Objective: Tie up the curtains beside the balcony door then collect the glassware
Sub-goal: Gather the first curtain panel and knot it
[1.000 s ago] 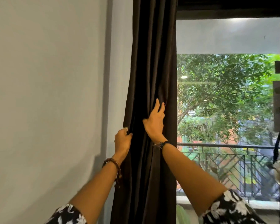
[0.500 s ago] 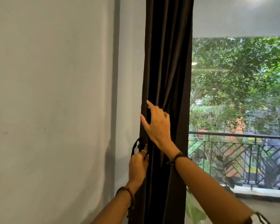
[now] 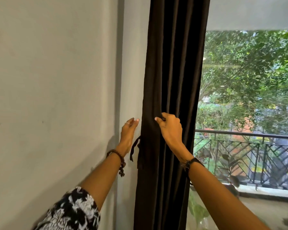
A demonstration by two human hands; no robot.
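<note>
A dark brown curtain (image 3: 173, 72) hangs bunched in folds between the grey wall and the balcony glass. My right hand (image 3: 170, 128) pinches a gathered fold of it at mid height. My left hand (image 3: 128, 133) is raised beside the curtain's left edge, fingers extended and apart, holding nothing. A dark tie strap (image 3: 134, 149) dangles loose from the curtain's left edge just below that hand. No glassware is in view.
A grey wall (image 3: 53, 97) fills the left half. To the right, the glass (image 3: 248, 113) looks out on a balcony with a black metal railing (image 3: 249, 146) and trees. A leafy plant (image 3: 198, 211) stands low beside the curtain.
My left hand has let go of the tie strap and risen beside the curtain. The strap now hangs free. My right hand has closed its fingers on a fold.
</note>
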